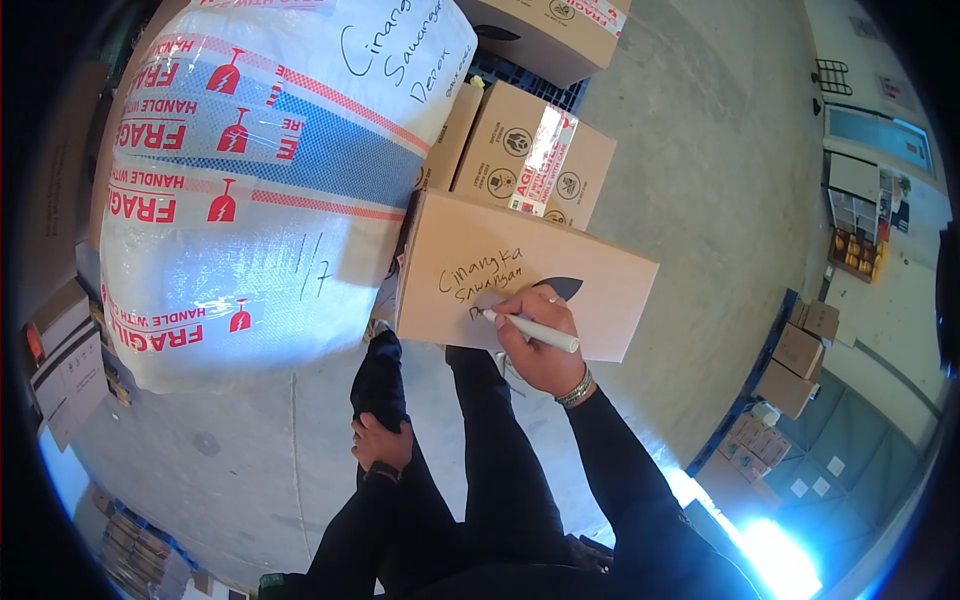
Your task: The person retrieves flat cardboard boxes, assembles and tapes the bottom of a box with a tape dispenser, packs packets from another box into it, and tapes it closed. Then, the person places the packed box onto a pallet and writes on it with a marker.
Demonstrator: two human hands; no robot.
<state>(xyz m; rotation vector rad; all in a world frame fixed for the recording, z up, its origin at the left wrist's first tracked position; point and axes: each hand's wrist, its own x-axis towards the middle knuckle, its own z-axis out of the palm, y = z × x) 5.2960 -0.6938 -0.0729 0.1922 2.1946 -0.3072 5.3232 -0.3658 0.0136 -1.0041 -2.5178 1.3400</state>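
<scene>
My right hand [541, 340] grips a white marker [540, 333], its tip touching the face of a brown cardboard box [610, 290]. Black handwriting reading "Cinangka Sawangan" stands on that face, with the start of a third line at the marker's tip. Part of a dark printed shape shows just above my fingers. Lower down, my left hand [381, 443] rests on my leg near the knee, fingers laid over the dark trousers and holding no object. Left of the box bulges a large white wrapped bundle [250, 260] with red FRAGILE tape, blue woven strip and handwriting.
Behind the written box stand another taped carton [500, 140] and a further box [550, 40] by a dark pallet [570, 95]. Cartons [795, 350] sit along the right wall. More boxes [70, 380] lie at the left. Bare concrete floor [690, 180] extends to the right.
</scene>
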